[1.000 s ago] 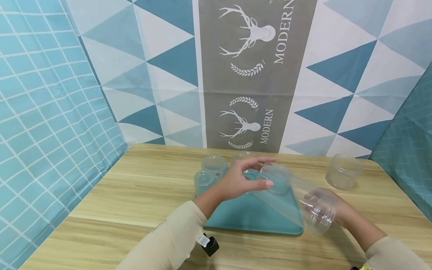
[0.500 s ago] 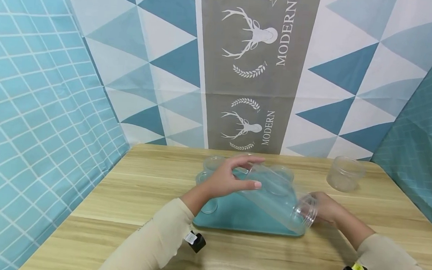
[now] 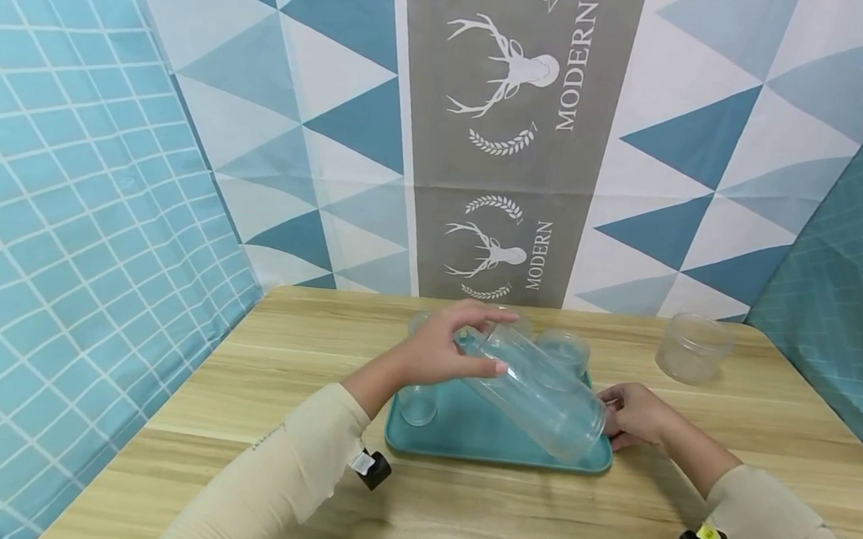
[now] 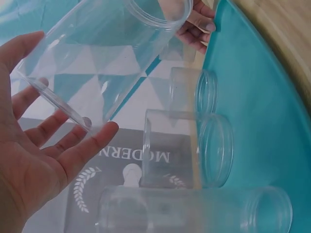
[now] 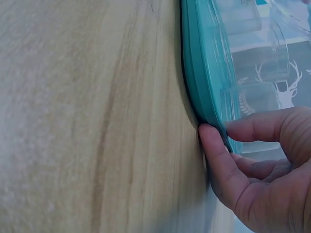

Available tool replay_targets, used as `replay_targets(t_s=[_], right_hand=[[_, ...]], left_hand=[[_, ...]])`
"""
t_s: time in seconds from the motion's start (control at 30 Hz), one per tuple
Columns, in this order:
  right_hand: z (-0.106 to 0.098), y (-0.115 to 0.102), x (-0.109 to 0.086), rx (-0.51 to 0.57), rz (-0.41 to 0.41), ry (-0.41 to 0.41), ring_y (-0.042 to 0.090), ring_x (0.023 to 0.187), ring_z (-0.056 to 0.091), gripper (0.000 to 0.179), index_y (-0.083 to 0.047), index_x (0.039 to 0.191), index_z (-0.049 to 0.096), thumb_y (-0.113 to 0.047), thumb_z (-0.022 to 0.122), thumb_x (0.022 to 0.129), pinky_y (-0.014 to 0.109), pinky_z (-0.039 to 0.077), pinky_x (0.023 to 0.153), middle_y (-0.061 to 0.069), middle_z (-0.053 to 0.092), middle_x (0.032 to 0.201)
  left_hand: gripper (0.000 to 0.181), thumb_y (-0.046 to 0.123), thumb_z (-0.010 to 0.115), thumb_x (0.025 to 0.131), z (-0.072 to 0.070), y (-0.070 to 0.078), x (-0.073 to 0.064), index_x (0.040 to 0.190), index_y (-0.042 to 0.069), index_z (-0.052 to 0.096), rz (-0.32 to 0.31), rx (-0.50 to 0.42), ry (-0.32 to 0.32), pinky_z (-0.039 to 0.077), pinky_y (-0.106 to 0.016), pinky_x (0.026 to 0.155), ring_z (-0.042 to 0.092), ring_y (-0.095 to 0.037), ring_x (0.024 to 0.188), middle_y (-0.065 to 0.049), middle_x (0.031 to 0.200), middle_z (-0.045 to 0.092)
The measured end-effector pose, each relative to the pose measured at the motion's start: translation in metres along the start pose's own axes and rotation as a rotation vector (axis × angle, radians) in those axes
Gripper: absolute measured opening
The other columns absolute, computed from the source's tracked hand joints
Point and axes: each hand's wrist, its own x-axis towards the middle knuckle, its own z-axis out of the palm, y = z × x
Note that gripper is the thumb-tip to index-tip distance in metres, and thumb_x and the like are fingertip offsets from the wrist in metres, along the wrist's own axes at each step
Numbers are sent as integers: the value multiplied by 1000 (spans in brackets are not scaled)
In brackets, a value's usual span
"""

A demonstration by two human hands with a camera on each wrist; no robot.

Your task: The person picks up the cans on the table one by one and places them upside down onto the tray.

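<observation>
My left hand [image 3: 437, 347] holds a tall clear plastic jar [image 3: 539, 394] around its base end. The jar is tilted in the air above the teal tray [image 3: 457, 440], its threaded mouth end low and toward the right. In the left wrist view nothing shows inside this jar [image 4: 102, 63]. At the tray's right edge my right hand [image 3: 639, 416] pinches the rim between thumb and fingers, as the right wrist view shows along the tray's side [image 5: 194, 73]. Several clear jars stand on the tray, among them one at the back right [image 3: 567, 350] and one at the left [image 3: 418, 406].
Another short clear jar [image 3: 692, 350] stands on the wooden table [image 3: 305, 361], behind and right of the tray. A patterned cloth [image 3: 501, 141] hangs behind the table, with blue cloths at both sides.
My left hand has moved left with the jar. My right hand has gone from near the jar's mouth to the tray's right rim and now pinches it.
</observation>
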Motion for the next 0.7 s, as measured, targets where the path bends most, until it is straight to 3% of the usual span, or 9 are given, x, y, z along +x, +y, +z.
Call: replay_targets(t_s=[0.2, 0.27, 0.5, 0.7], right_hand=[[0, 1, 1, 10, 2, -3, 20, 73, 57, 55, 27, 128, 33, 13, 60, 82, 36, 58, 64, 15, 50, 91], [1, 2, 1, 13, 2, -2, 20, 73, 57, 55, 27, 128, 32, 14, 59, 82, 37, 58, 63, 15, 50, 91], [2, 0, 0, 8, 3, 8, 20, 73, 55, 56, 27, 129, 33, 14, 58, 81, 37, 57, 63, 15, 49, 89], [3, -1, -1, 3, 5, 10, 20, 72, 55, 57, 27, 129, 32, 13, 58, 81, 36, 57, 62, 15, 49, 89]], left_hand=[[57, 31, 79, 80, -8, 2, 1, 133, 23, 61, 55, 111, -8, 54, -26, 62, 51, -16, 103, 1, 114, 59], [58, 32, 80, 80, -10, 4, 0, 133, 23, 61, 57, 145, -15, 54, -27, 65, 50, -12, 105, 4, 117, 58], [61, 38, 80, 79, -14, 11, 2, 135, 25, 60, 66, 335, -53, 46, -37, 97, 47, -11, 123, 4, 134, 54], [64, 40, 79, 79, -15, 19, 5, 137, 23, 58, 71, 476, -125, 42, -41, 102, 48, -18, 127, 0, 137, 54]])
